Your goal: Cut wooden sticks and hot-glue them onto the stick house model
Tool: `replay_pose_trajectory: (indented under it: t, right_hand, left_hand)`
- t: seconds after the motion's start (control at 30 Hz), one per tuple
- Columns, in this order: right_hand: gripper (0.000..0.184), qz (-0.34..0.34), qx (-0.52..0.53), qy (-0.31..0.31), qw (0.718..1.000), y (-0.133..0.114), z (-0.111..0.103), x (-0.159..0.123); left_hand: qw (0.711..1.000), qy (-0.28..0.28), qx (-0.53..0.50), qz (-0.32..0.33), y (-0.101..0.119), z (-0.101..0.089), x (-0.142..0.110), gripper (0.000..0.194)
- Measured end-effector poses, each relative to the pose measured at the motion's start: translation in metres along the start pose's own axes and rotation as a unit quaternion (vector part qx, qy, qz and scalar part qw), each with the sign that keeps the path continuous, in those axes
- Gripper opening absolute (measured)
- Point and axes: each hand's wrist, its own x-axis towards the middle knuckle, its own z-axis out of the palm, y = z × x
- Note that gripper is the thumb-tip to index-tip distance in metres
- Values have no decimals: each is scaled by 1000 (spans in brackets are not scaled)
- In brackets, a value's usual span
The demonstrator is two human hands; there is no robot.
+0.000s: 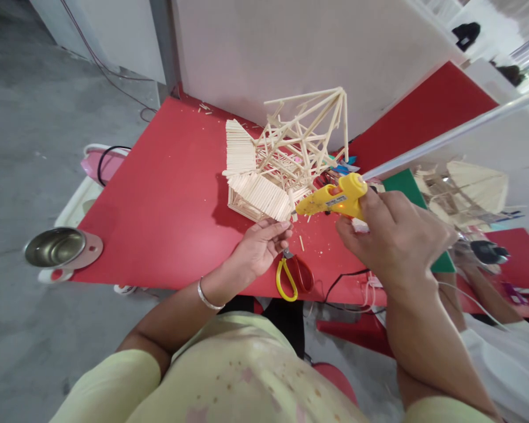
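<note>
My right hand (pixel 390 235) is wrapped round a yellow hot glue gun (pixel 335 197), its nozzle pointing left at the near right corner of a wooden stick model (pixel 260 194). With its fingers pinched at that same corner, my left hand (pixel 262 247) steadies the model's front edge. Rows of thin pale sticks form slatted panels on the model. Behind them rises an open frame of longer sticks (pixel 306 132). Scissors (pixel 293 276) with one yellow and one red handle lie just below my left fingertips, their blades partly hidden.
The red table (pixel 158 205) carries stick scraps. A metal cup (pixel 57 247) sits at its left corner. A cable (pixel 344 276) runs along the front edge at right. A green board (pixel 403 182) stands past my right hand, with a co-worker's arm (pixel 485 282) and another stick model beyond.
</note>
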Motion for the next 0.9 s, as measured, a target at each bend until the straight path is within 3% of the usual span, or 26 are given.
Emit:
replay_pose_trajectory:
  t: [0.27, 0.4, 0.57, 0.73, 0.9]
  right_hand:
    - [46, -2, 36, 16, 999, 0, 0, 0]
    - [44, 1, 18, 3, 1000, 0, 0, 0]
    - [45, -19, -2, 37, 999, 0, 0, 0]
    - [43, 6, 6, -7, 1000, -1, -1, 0]
    - [43, 27, 51, -18, 998, -1, 0, -1]
  left_hand:
    - [999, 22, -5, -29, 6, 1, -1, 12]
    - [999, -4, 51, -6, 6, -3, -3, 20]
    - [989, -6, 146, 11, 6, -7, -2, 25]
    - [975, 1, 214, 66, 5, -10, 3, 28]
    - [973, 5, 220, 73, 6, -12, 7, 29]
